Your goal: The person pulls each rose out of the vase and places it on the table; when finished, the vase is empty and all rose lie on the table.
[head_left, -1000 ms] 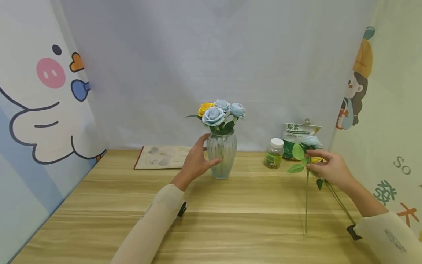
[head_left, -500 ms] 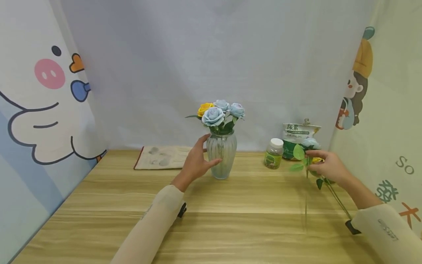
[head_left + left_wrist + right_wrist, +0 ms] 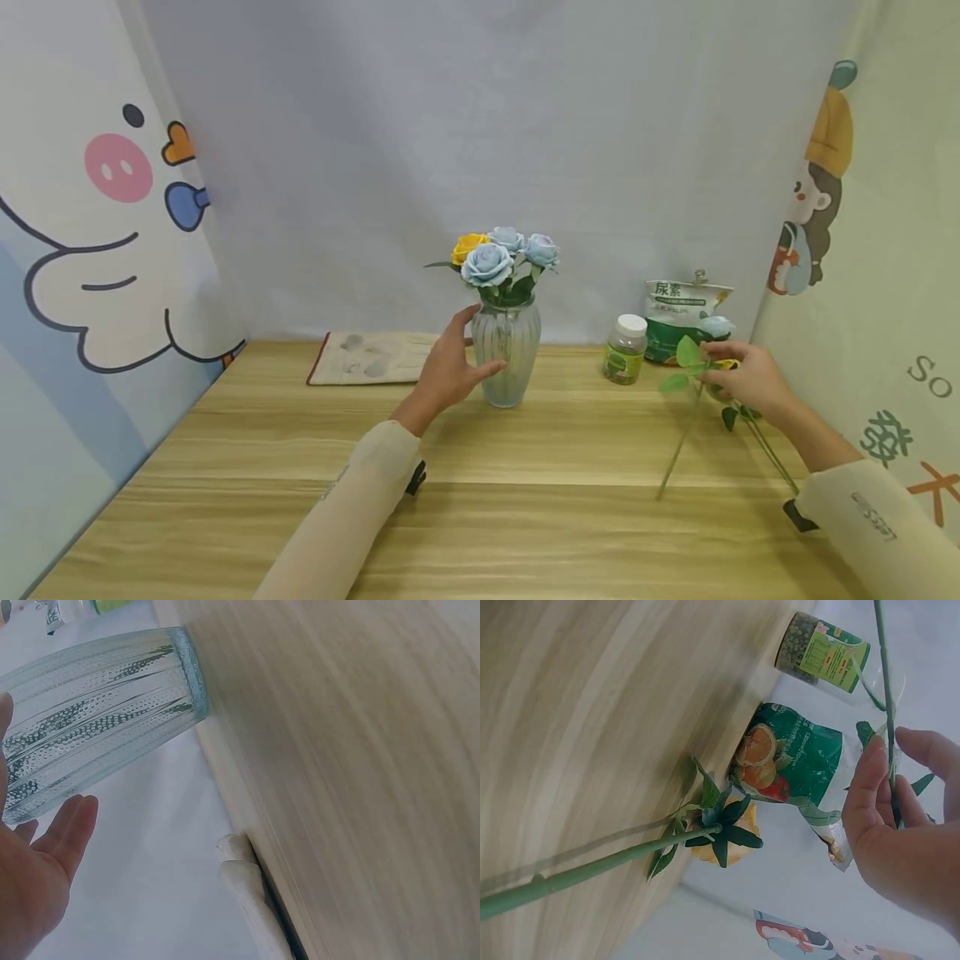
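A ribbed glass vase (image 3: 507, 354) stands upright, holding several blue roses (image 3: 487, 265) and a yellow rose (image 3: 469, 247). My left hand (image 3: 448, 367) is spread at the vase's left side, its thumb across the front. In the left wrist view, fairly straight fingers (image 3: 73, 829) show beside the glass. At the right, my right hand (image 3: 753, 383) pinches the green stem (image 3: 889, 682) of another blue rose (image 3: 717, 326), just below the bloom. Its stem slants down to the left. Beneath that hand a yellow rose (image 3: 735, 832) lies on the table, partly hidden in the head view.
A white-capped jar (image 3: 626, 350) and a green-and-white clipped bag (image 3: 678, 321) stand at the back right. Behind my left hand, a pale work glove (image 3: 367, 358) lies flat on the wooden table (image 3: 525, 517). Curtains with printed cartoons border the table.
The held rose has tilted; its stem's lower end has swung left and up. My right hand has shifted only slightly. My left hand and the vase stay in place.
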`<state>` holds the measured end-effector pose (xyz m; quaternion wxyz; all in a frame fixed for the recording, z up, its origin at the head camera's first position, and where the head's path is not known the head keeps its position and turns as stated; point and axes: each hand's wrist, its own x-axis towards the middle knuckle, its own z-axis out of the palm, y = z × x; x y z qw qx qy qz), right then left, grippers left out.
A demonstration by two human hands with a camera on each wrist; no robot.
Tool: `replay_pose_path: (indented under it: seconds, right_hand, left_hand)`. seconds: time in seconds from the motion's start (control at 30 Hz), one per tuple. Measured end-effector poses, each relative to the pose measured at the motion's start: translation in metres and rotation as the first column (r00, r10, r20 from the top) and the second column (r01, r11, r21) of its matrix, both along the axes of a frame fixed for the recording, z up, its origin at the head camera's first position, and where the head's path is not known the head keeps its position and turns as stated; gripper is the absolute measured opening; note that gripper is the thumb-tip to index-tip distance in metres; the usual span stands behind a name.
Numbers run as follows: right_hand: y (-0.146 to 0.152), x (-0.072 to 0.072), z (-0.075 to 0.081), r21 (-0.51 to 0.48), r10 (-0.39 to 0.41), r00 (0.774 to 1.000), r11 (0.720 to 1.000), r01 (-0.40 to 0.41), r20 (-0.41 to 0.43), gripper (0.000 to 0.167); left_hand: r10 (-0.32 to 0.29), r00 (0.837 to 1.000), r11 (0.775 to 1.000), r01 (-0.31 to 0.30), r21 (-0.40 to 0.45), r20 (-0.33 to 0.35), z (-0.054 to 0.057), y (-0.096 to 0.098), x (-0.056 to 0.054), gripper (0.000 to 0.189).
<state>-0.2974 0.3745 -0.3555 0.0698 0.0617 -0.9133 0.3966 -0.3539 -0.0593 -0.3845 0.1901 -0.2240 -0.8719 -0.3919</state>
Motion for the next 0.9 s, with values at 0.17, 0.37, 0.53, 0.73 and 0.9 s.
replay_pose_path:
  seconds: [0.17, 0.37, 0.53, 0.73, 0.9]
  right_hand:
    - [0.0, -0.003, 0.001, 0.028, -0.024, 1.0, 0.999, 0.024, 0.0, 0.051]
    - [0.006, -0.009, -0.001, 0.056, 0.002, 1.0, 0.998, -0.004, 0.03, 0.051]
    - [0.015, -0.022, -0.011, 0.09, 0.078, 0.995, 0.992, -0.084, 0.067, 0.05]
    - [0.024, -0.033, -0.02, 0.046, 0.117, 0.988, 0.991, -0.122, 0.104, 0.055]
    - [0.028, -0.033, -0.021, 0.044, 0.146, 0.98, 0.987, -0.154, 0.138, 0.059]
  left_hand:
    - [0.001, 1.0, 1.0, -0.001, 0.0, -0.002, 0.0, 0.0, -0.001, 0.095]
    - [-0.005, 1.0, 1.0, 0.005, -0.001, 0.003, 0.0, -0.001, 0.0, 0.094]
    - [-0.002, 1.0, 1.0, 0.002, 0.005, 0.011, -0.001, 0.0, 0.001, 0.094]
    - [-0.006, 1.0, 1.0, 0.006, 0.005, 0.0, -0.001, 0.001, 0.0, 0.094]
    - [-0.005, 1.0, 1.0, 0.005, 0.0, 0.005, 0.0, 0.001, 0.0, 0.094]
